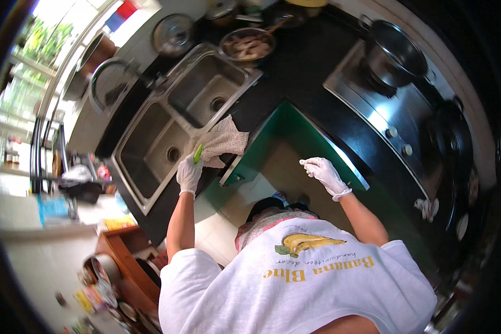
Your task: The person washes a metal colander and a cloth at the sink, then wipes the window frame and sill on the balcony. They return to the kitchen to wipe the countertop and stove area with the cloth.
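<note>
My left hand (190, 171), in a white glove, is closed around a bright green object (198, 153), perhaps a handle or a vegetable; its full shape is hidden. Beside that hand a beige cloth (227, 140) lies over the front rim of the double-bowl steel sink (150, 194) and the dark counter; whether the hand also grips it I cannot tell. My right hand (320, 172), also gloved in white, is held in the air over the floor, its fingers partly curled with nothing visible in them. Green cabinet fronts (271, 125) meet in the corner before me.
A pan of pale food pieces (247, 45) stands behind the sink, near a glass lid (173, 34). The faucet (108, 64) arches at the left. A steel pot (394, 54) sits on the hob (384, 112) at the right. A wooden cabinet (129, 271) is at the lower left.
</note>
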Tool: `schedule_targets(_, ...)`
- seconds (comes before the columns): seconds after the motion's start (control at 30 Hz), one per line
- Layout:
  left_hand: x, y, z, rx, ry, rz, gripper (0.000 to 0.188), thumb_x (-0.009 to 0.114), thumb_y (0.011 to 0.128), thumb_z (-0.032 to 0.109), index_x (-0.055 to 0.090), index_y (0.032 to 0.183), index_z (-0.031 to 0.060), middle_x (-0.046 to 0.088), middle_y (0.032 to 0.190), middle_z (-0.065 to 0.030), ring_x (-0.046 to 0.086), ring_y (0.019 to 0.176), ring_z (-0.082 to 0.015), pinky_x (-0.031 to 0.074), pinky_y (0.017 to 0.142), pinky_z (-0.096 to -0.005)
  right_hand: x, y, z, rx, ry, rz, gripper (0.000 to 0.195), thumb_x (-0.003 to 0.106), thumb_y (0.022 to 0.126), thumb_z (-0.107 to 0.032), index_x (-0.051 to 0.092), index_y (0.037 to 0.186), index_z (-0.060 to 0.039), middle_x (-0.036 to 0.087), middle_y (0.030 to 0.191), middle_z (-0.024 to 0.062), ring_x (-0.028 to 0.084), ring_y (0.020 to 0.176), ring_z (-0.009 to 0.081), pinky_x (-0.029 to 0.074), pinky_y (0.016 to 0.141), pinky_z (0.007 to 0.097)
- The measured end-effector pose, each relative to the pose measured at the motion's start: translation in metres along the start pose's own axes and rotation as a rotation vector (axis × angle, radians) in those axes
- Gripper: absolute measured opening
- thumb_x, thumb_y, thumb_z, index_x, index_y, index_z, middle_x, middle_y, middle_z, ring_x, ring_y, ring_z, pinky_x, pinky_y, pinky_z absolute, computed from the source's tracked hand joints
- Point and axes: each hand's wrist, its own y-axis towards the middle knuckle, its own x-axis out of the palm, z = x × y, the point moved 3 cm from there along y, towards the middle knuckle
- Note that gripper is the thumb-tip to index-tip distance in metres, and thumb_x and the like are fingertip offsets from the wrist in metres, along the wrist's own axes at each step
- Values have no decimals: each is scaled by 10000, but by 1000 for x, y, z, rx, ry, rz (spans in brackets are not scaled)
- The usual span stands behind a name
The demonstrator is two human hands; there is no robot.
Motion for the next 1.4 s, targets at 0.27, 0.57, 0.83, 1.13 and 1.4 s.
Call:
schedule_targets(0.27,-48,-81,-91,-313,51,58,307,653,804,306,703,1030,104,684,862,-199,656,829,-395,499,693,-497,96,40,-25,53,44,-303,315,598,899,-127,631,1180,10,619,919,-10,515,746,41,445,679,198)
schedule_targets(0.57,-147,-62,-136,-641,-878,-114,450,591,939,468,635,1117,57,546,664,27,458,520,-52,323,442,-216,225,179,-124,-164,-55,-480,350,575,916,-134,606,1214,45,608,876,-13,524,751,57,440,685,206)
schedule_targets(0.83,-155,72,-162,-336,-1667,57,470,501,1006,408,617,1136,-28,620,716,-30,547,580,-90,449,524,-219,364,355,-259,-683,-589,-141,455,583,891,-204,556,1291,12,639,1178,241,621,1096,356,475,913,390)
schedule_targets(1.13,-136,149,-159,-427,-1725,167,530,465,1007,462,591,1219,-7,563,665,-36,499,539,-107,435,514,-219,385,477,-266,-773,-970,-60,286,556,890,-237,646,1015,4,635,997,291,603,979,458,479,822,517)
schedule_targets(1.4,-125,184,-169,-454,-1695,220,510,481,993,466,600,1110,-16,568,657,-54,513,528,-119,422,489,-233,390,407,-271,-1013,-700,257,369,542,941,-247,610,1242,-44,654,1089,238,621,1039,381,487,872,456)
